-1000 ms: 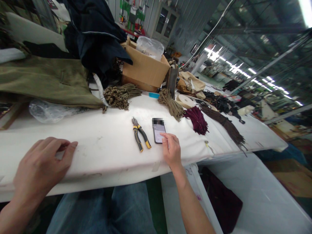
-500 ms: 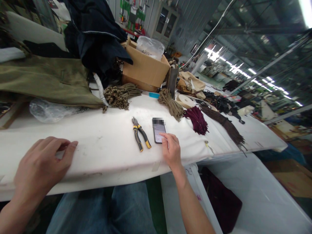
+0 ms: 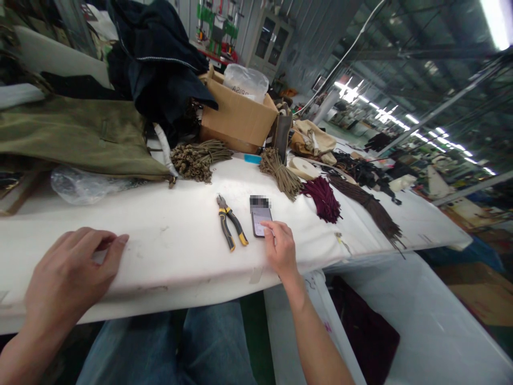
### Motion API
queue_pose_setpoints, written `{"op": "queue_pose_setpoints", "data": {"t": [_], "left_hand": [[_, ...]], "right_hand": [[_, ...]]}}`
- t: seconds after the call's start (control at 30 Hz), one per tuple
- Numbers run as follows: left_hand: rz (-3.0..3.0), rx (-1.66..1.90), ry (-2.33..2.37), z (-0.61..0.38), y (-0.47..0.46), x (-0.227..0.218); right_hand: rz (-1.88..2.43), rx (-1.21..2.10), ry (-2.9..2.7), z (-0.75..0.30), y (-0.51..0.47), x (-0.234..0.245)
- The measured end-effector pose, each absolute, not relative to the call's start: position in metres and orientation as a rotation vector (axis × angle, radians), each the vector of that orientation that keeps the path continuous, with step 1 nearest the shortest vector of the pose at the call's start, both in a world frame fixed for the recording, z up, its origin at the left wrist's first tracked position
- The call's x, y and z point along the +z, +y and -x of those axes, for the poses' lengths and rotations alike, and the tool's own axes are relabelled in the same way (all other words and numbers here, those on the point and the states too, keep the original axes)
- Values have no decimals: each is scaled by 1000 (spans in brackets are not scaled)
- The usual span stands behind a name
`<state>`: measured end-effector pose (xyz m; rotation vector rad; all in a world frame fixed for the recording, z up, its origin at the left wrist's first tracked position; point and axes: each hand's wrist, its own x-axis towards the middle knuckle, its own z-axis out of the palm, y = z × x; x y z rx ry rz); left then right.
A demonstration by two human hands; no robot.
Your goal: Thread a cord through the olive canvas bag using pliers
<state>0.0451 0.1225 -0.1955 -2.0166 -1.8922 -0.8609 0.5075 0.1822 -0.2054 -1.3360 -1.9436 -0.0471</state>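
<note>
On the white-covered table lies a smartphone (image 3: pixel 259 218) with a lit screen, its upper end blurred out. Over its lower right edge is my right hand (image 3: pixel 281 248), index finger stretched to the screen and thumb apart, holding nothing. Just left of the phone rest pliers (image 3: pixel 230 222) with black and yellow handles, their handles spread and jaws pointing away from me. My left hand (image 3: pixel 74 267) lies at the table's near left edge, fingers loosely bent and thumb apart from them. Nothing shows in that hand.
Behind the phone lie bundles of brown cords (image 3: pixel 280 174) and maroon cords (image 3: pixel 321 199). A cardboard box (image 3: pixel 236 117) stands farther back. Olive fabric (image 3: pixel 76 133) and clear plastic (image 3: pixel 86 184) are at left. Below the table's right edge sits a white bin (image 3: pixel 433 315) with maroon cloth (image 3: pixel 366 331).
My right index finger has shifted very slightly on the phone's screen. My left hand stays where it was; the pliers and cords have not moved.
</note>
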Motion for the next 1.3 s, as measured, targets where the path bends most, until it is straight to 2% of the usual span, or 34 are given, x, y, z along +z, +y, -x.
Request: {"op": "queue_pose_setpoints", "data": {"t": [1.3], "left_hand": [[1997, -888, -1894, -41, 123, -202]], "right_hand": [[1333, -71, -1935, -505, 183, -202]]}}
